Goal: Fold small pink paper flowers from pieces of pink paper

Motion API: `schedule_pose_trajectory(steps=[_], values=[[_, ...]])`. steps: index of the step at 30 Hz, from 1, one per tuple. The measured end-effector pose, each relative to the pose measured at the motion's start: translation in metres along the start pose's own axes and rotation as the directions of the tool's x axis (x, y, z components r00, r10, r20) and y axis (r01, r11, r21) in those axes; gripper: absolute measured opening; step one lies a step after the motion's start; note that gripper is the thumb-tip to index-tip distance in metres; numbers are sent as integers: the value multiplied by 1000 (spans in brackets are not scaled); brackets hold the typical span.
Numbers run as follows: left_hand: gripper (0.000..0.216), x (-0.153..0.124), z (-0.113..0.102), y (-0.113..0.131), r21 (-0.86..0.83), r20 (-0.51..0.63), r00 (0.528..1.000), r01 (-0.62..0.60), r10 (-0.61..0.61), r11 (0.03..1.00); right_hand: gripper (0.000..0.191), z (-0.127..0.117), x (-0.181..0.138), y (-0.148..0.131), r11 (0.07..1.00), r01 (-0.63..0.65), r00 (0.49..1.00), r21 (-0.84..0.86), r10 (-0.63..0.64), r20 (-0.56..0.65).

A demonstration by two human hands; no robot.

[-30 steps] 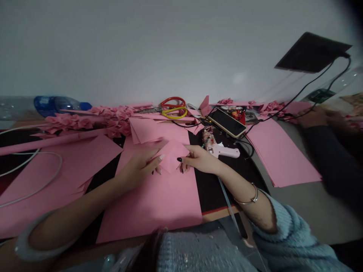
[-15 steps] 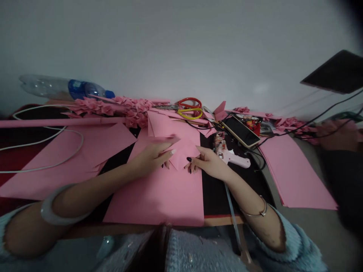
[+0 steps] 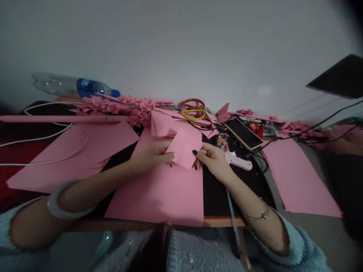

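Between my hands is a small piece of pink paper (image 3: 185, 148), tilted and held just over a large pink sheet (image 3: 161, 196). My left hand (image 3: 157, 154) pinches its left side, thumb on top and fingers underneath. My right hand (image 3: 211, 158) grips its right edge, with the dark-nailed thumb on the front. Behind the paper lies a folded pink piece (image 3: 163, 124). To the right of my right hand rests a pale pink glue gun (image 3: 239, 161) with a clear glue stick (image 3: 232, 211) trailing towards me.
Scissors (image 3: 193, 109) with red and yellow handles, pink paper flowers (image 3: 133, 105) and a phone (image 3: 244, 132) lie along the back. A plastic bottle (image 3: 56, 85) is at the back left. Pink sheets (image 3: 300, 173) are stacked at right, near another person's hand (image 3: 344, 139). Cables cross both sides.
The small pink paper has turned from a diamond-like pose to a squarer, flatter face towards me. Both hands have shifted slightly with it, and the whole view has moved a little.
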State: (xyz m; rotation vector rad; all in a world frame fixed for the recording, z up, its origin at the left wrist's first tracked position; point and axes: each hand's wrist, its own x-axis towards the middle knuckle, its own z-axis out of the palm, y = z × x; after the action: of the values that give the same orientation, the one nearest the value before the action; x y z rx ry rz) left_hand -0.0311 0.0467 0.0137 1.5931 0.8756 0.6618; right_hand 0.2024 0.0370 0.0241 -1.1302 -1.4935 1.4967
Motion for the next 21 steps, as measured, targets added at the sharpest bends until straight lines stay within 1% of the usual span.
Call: schedule_pose_trajectory(steps=[2,6,9,11,13,17,21], values=[[21,0,1,0,-4,-1,1000,3,-3,1000,25,0,-1,-1,1000,12,1000,-7,-12,4],[20,0,2,4,46,-16,1000,8,-7,999,26,0,-2,-2,1000,0,1000,-12,0,-1],[21,-1,2,5,79,4,1000,6,-6,997,31,0,-1,-1,1000,8,1000,16,-8,-24],[21,0,2,3,65,7,1000,16,-17,998,30,-1,-1,-1,999,24,999,22,-23,-30],[19,0,1,2,7,-8,999,50,-49,999,29,-1,-1,-1,999,27,999,28,-26,-31],[14,1,-2,4,-175,-36,990,127,-136,976,28,0,-2,-1,996,1,1000,93,1,-27],[17,0,-6,7,-397,-46,977,174,-209,901,25,0,-4,-3,976,-12,1000,217,15,-12]])
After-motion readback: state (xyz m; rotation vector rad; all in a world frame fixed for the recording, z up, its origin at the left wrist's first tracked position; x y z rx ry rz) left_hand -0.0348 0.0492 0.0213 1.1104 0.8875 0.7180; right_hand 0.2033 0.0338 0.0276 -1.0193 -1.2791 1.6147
